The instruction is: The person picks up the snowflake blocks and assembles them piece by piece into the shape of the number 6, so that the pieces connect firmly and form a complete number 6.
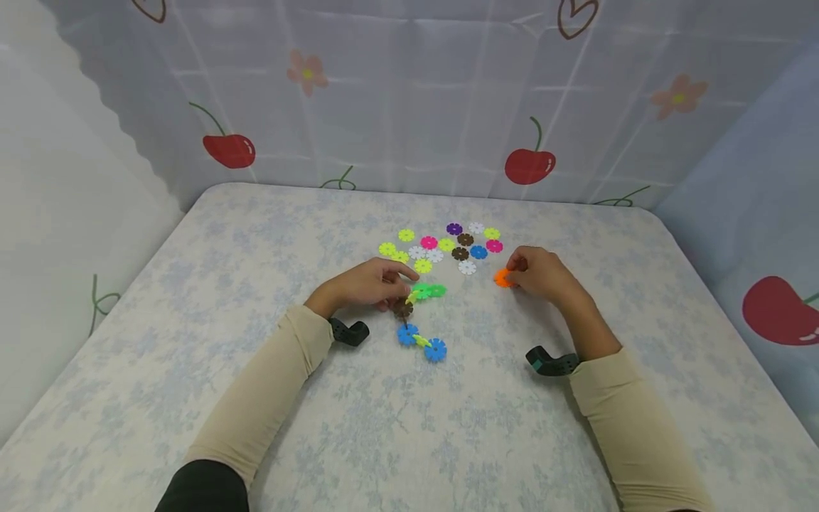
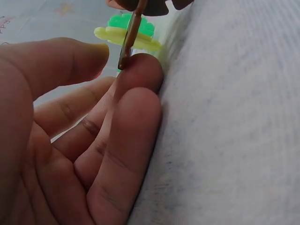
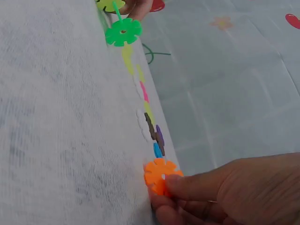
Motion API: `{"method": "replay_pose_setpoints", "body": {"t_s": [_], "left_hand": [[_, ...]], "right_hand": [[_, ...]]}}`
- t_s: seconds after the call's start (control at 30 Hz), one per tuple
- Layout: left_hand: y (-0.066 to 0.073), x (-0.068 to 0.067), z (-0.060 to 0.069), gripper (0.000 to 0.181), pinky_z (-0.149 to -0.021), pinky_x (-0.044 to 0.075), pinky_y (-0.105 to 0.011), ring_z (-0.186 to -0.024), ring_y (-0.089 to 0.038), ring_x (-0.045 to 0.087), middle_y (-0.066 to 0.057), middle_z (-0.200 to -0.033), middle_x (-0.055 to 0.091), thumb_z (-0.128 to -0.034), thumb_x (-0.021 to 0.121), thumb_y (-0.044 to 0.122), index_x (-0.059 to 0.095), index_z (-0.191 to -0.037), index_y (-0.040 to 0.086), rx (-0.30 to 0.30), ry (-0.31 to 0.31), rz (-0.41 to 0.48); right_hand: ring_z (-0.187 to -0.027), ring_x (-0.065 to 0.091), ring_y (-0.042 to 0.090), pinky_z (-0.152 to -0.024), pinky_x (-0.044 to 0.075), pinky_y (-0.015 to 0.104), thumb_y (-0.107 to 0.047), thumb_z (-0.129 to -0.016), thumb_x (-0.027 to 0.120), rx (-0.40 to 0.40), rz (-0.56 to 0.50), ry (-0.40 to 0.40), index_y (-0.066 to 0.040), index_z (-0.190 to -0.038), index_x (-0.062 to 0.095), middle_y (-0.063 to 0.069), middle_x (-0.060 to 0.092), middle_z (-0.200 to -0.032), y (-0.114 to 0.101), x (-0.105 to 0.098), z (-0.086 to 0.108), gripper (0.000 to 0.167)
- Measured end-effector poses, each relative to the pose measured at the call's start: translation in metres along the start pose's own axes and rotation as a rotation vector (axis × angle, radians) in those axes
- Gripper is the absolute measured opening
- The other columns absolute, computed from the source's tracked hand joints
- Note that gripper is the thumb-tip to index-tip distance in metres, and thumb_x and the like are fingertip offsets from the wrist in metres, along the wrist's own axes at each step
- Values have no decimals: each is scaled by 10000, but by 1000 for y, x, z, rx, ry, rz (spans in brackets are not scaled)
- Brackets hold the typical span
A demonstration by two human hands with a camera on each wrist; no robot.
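Observation:
Near the middle of the table lies a bent chain of joined notched plastic discs: green [image 1: 422, 291], yellow, brown [image 1: 403, 308] and blue [image 1: 436, 350]. My left hand [image 1: 374, 283] is at the brown part, its fingers loosely bent. In the left wrist view a brown disc [image 2: 132, 35] meets a fingertip, while the thumb [image 2: 89, 61] stands apart from it. My right hand [image 1: 540, 274] pinches an orange disc [image 1: 502, 278] between thumb and fingers, to the right of the chain. That disc stands on edge in the right wrist view.
Loose discs in yellow, white, pink, purple, brown and blue [image 1: 478, 252] lie flat behind the chain. A pale patterned cloth covers the table [image 1: 486, 427]. Behind it hangs a curtain [image 1: 409, 107] with printed cherries. Dark wrist devices [image 1: 552, 361] sit beside both wrists.

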State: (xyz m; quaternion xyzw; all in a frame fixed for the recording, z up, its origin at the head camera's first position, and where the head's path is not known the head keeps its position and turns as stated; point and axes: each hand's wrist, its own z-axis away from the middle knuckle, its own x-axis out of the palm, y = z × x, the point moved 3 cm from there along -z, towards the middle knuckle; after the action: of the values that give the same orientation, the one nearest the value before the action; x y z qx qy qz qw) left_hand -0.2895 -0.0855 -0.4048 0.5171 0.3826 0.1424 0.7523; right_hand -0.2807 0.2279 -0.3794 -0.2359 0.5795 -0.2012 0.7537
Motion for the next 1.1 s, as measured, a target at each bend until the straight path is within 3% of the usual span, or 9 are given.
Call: {"method": "replay_pose_setpoints", "body": {"t_s": [0.27, 0.53, 0.67, 1.1], "left_hand": [[-1, 2, -1, 333, -680, 546, -337, -750, -208, 614, -54, -988, 727, -1019, 578, 92, 635, -1346, 83, 11, -4, -32], [1, 3, -1, 301, -661, 534, -330, -684, -209, 591, -51, -1019, 725, -1016, 584, 88, 669, -1304, 71, 17, 10, -41], [3, 5, -4, 294, -645, 525, -318, -628, -189, 575, -49, -939, 725, -1011, 613, 93, 673, -1295, 47, 34, 15, -60], [6, 12, -7, 278, -660, 503, -303, -596, -169, 537, -57, -826, 669, -1009, 594, 46, 669, -1272, -6, 38, 45, -39]], "right_hand": [[-782, 656, 235, -738, 568, 280, -100, -981, 685, -56, -288, -194, 12, -1082, 646, 159, 669, -995, -18, 29, 1, 155], [-826, 687, 229, -772, 579, 291, -74, -984, 675, -77, -503, -231, 50, -1105, 635, 185, 683, -1079, -26, 47, -2, 177], [-815, 679, 218, -769, 577, 279, -71, -981, 680, -50, -547, -233, 48, -1118, 634, 182, 677, -1073, -27, 52, -3, 187], [-756, 690, 198, -738, 583, 282, -62, -981, 676, -76, -566, -198, 51, -1085, 642, 169, 698, -1025, -33, 59, 0, 157]]}}
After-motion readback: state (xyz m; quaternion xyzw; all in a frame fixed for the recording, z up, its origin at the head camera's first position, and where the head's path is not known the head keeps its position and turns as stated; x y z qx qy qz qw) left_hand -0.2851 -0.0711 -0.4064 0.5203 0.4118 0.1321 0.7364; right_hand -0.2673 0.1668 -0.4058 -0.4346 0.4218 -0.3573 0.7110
